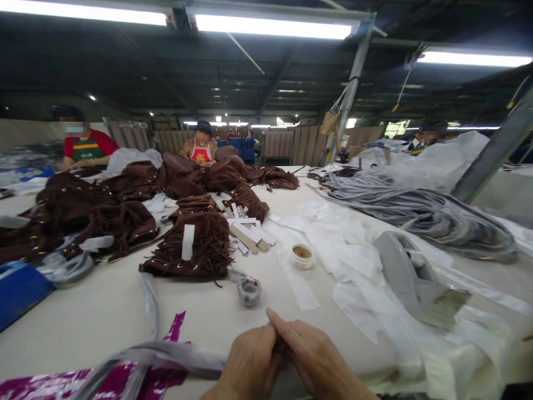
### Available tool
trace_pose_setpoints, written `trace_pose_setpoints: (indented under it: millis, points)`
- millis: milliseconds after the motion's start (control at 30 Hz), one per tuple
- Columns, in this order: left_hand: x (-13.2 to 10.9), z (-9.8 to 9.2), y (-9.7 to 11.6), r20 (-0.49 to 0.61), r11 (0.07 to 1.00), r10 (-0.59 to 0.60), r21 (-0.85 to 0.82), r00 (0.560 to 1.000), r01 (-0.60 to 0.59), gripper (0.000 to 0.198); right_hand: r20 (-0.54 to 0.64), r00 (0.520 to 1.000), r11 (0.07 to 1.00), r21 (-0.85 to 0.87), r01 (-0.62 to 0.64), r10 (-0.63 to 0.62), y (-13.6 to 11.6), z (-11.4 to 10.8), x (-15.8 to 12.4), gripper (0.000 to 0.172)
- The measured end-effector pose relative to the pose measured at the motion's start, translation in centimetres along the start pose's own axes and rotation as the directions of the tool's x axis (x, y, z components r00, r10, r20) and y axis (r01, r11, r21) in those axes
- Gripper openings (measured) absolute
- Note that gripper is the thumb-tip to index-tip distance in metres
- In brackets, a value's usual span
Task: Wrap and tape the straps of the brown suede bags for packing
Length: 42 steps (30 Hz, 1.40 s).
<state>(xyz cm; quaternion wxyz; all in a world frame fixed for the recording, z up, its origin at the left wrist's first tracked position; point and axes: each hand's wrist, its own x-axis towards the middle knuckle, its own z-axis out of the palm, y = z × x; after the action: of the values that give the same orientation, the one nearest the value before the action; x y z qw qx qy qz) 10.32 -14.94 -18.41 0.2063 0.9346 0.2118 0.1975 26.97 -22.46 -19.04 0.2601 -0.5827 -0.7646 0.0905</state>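
A plastic-wrapped grey strap [179, 355] is lying across the near left of the tabletop [104, 311], passing over purple-and-white plastic [37, 384] and disappearing at the left hand [252, 353]. That hand and the right hand [310, 353] are resting together; their grip is mostly hidden, so I cannot tell whether they are clamping the strap. It is looking light, soft and floppy, probably slippery in its film; pinching it flat near its end should give the surest hold. Just beyond the hands, a small grey roll [249, 291] is sitting near a fringed brown piece [210, 244], and a white tub [302, 256] is standing farther right. A bundle of grey straps [416, 216] is lying beyond a grey dispenser [395, 266].
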Motion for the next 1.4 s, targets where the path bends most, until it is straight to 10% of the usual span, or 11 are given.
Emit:
trace_pose_setpoints:
  millis: [200, 500, 767, 1067, 1233, 1400]
  points:
    - [1.3, -4.9, -2.0, 0.247, 0.969, 0.165, 0.139, 0.955, -0.203, 0.024, 0.146, 0.986, 0.937, 0.347, 0.028, -0.084, 1.4, -4.0, 1.8, 0.046]
    - [0.2, 0.9, -0.5, -0.034, 0.965, 0.091, 0.249, 0.995, -0.080, 0.020, 0.143, 0.985, 0.992, 0.064, -0.105, 0.095, -0.8, -2.1, 0.9, 0.075]
    - [1.0, -3.8, -1.9, 0.200, 0.916, 0.242, 0.275, 0.950, -0.291, 0.012, 0.171, 0.979, 0.958, 0.282, 0.055, -0.107, 1.6, -3.6, 1.0, 0.059]
    - [0.0, 1.2, -0.6, -0.150, 0.935, 0.259, 0.287, 0.954, -0.209, 0.019, -0.025, 0.995, 0.992, -0.087, 0.096, -0.098, 0.0, -1.2, 0.4, 0.017]
    - [1.1, -1.1, -0.8, 0.078, 0.968, 0.156, 0.186, 0.985, -0.168, 0.011, 0.147, 0.982, 0.993, 0.005, 0.120, -0.119, 0.4, -3.2, 1.7, 0.012]
    - [2.7, -4.4, -2.0, 0.345, 0.933, 0.192, 0.225, 0.919, -0.280, 0.017, 0.236, 0.949, 0.962, 0.223, 0.155, -0.207, 1.5, -5.9, 2.9, 0.012]
